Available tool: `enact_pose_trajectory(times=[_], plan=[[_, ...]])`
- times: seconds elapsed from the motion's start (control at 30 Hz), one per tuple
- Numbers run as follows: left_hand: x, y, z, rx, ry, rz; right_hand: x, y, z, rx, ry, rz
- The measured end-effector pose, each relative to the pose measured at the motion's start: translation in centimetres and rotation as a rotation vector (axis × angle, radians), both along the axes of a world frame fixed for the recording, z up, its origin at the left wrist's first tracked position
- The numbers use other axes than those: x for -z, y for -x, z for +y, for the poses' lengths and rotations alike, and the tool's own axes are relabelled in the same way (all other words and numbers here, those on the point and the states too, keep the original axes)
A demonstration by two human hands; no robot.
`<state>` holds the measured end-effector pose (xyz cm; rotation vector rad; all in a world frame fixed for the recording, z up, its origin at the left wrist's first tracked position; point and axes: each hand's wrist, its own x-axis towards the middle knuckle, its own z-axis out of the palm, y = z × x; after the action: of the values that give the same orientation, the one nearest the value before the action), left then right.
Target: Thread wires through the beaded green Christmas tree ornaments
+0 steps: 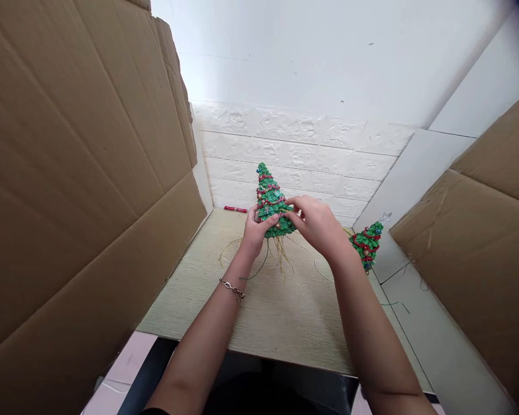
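Observation:
My left hand [256, 228] grips a small green Christmas tree [269, 197] low on its left side, thumb across the front. The tree tilts a little left and carries red garland, gold balls and small blue ornaments. Yellow strands [281, 253] and one dark green strand [264, 265] hang from its base. At the tree's lower right side, my right hand [313, 223] has thumb and index finger brought together in a pinch. Whatever sits between those fingertips is too small to make out.
A second decorated tree [367, 245] with a clear star on top stands at the table's right, partly behind my right forearm. A red pen [235, 209] lies by the back wall. Loose strands are scattered over the wooden table [285, 323]. Cardboard panels [82, 173] flank both sides.

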<state>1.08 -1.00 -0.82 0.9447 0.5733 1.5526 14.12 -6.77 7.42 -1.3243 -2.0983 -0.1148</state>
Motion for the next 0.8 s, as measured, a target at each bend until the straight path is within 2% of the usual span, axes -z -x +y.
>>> enact_pose_trajectory(times=[0.13, 0.33, 0.6, 0.8], plan=[[-0.2, 0.1, -0.1, -0.013, -0.004, -0.026, -0.7, -0.6, -0.6, 0.012, -0.005, 0.006], [-0.1, 0.0, 0.0, 0.003, 0.006, -0.010, -0.5, -0.4, -0.5, 0.007, -0.006, -0.008], [0.0, -0.1, 0.1, 0.021, 0.026, -0.006, 0.7, 0.4, 0.8, 0.068, -0.067, -0.039], [0.1, -0.1, 0.1, 0.038, 0.030, -0.076, 2.0, 1.0, 1.9, 0.152, -0.205, -0.131]])
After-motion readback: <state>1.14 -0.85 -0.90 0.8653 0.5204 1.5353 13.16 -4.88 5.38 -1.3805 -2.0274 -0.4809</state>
